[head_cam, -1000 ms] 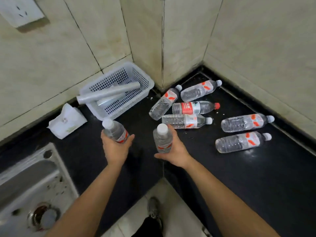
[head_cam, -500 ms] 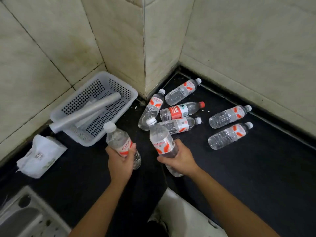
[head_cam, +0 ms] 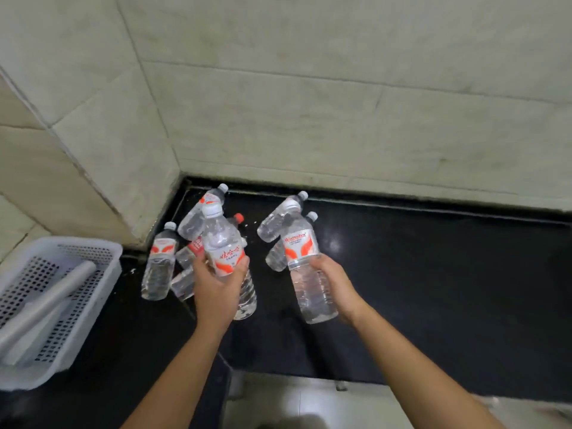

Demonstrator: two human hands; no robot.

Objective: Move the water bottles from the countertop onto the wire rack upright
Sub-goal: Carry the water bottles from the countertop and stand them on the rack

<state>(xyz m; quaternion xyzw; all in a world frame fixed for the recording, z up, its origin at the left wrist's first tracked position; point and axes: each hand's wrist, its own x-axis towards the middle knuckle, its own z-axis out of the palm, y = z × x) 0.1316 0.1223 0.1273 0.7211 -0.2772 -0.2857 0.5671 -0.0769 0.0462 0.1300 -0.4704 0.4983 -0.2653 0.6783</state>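
Carrying is my step now. My left hand (head_cam: pixel 216 286) curls round one clear plastic orange-label water bottle (head_cam: pixel 224 243), my right hand (head_cam: pixel 337 289) round a second clear bottle (head_cam: pixel 301 246), both above the black countertop (head_cam: pixel 433 289). Next I must find the wire rack, unseen here, and stand them upright.

The basket (head_cam: pixel 89 243) sits on the countertop (head_cam: pixel 433 289) with a roll (head_cam: pixel 55 297) lying in it. Just right of the basket lies the nearest bottle (head_cam: pixel 158 267). Further right, a bottle cluster (head_cam: pixel 198 215) lies by the wall corner. Beyond that, the left hand (head_cam: pixel 216 286) holds the left-hand bottle (head_cam: pixel 224 243) and the right hand (head_cam: pixel 337 286) holds the right-hand bottle (head_cam: pixel 303 261), with a bottle pair (head_cam: pixel 275 222) lying behind it.
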